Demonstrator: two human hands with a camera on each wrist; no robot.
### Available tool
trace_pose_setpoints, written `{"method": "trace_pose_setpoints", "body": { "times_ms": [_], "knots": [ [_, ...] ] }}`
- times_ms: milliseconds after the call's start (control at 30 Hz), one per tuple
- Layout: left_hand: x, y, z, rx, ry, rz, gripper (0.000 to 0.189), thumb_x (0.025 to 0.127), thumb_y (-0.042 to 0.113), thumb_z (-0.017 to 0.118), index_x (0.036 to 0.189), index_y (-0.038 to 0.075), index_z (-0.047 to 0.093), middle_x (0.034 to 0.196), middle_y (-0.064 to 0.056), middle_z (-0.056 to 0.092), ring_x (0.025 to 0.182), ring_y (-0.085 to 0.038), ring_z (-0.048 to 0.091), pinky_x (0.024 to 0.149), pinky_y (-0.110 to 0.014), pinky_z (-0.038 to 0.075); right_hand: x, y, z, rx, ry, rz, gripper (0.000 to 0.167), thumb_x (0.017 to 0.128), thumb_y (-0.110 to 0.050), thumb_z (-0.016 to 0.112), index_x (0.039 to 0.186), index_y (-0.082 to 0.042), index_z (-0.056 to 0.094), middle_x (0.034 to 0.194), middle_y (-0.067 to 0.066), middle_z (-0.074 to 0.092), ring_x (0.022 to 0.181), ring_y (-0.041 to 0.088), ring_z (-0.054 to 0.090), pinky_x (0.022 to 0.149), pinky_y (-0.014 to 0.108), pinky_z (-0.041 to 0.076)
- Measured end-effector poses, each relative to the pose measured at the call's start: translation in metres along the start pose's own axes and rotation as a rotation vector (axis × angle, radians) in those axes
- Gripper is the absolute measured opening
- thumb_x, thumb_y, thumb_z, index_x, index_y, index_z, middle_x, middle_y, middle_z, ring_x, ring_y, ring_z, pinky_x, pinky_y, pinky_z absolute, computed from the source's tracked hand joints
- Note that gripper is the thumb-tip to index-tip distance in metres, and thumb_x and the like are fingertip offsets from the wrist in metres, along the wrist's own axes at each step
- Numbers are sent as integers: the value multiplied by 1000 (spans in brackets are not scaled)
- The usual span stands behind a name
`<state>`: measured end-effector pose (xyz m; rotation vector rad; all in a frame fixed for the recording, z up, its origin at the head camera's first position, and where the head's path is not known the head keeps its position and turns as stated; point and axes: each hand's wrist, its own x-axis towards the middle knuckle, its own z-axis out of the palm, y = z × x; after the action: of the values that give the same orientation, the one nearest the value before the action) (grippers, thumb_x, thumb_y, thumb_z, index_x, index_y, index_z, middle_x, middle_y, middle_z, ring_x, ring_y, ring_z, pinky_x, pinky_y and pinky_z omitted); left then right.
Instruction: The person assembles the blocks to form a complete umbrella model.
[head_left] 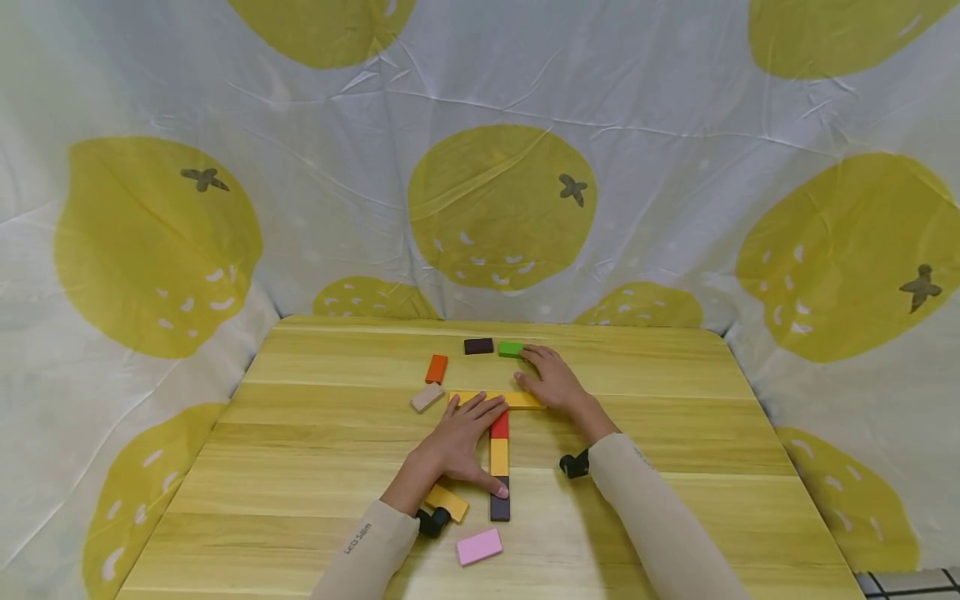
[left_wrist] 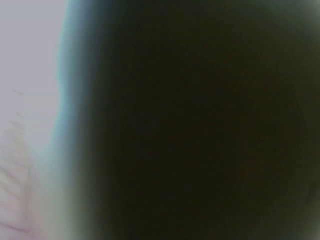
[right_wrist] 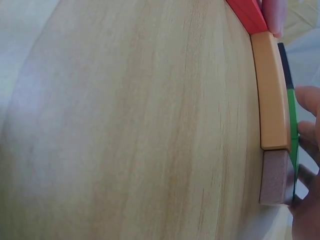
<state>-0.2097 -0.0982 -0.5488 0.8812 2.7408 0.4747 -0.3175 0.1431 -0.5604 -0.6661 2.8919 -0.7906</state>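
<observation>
My left hand (head_left: 454, 446) lies spread over blocks laid in a T. Its fingertips rest on the yellow crossbar (head_left: 528, 401); its thumb touches the dark block (head_left: 499, 507) at the stem's near end. Between them in the stem are a red block (head_left: 499, 426) and a yellow block (head_left: 499, 457). Past the crossbar, my right hand (head_left: 553, 379) reaches to a green block (head_left: 511, 350), fingertips at its right end and thumb apart from it. The right wrist view shows an orange-yellow block (right_wrist: 271, 90) end to end with a brownish block (right_wrist: 274, 177). Darkness fills most of the left wrist view.
A dark block (head_left: 478, 346) is left of the green one. Further left lie an orange block (head_left: 437, 368) and a beige block (head_left: 427, 397). Nearer are a yellow block (head_left: 448, 503), partly behind the left wrist, and a pink block (head_left: 479, 547). A lemon-print cloth (head_left: 660, 208) surrounds the table.
</observation>
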Motion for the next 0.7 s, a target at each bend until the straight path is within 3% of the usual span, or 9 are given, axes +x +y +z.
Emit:
{"method": "trace_pose_setpoints", "body": {
  "times_ms": [433,700],
  "knots": [
    [0,-1,1,-3,0,1,137,57,90,74,166,24,23,173,8,19,162,-27,11,127,-64,5,-4,1,-3,34,-17,19,60,107,-38,52,157,-7,43,166,13,35,155,39,27,125,60,25],
    [-1,0,1,-3,-3,-2,137,57,90,74,166,25,23,173,8,19,162,-25,9,127,-64,5,-9,13,-4,77,-25,30,79,97,-51,64,161,-11,36,169,9,29,157,36,24,127,57,24]
  ]
}}
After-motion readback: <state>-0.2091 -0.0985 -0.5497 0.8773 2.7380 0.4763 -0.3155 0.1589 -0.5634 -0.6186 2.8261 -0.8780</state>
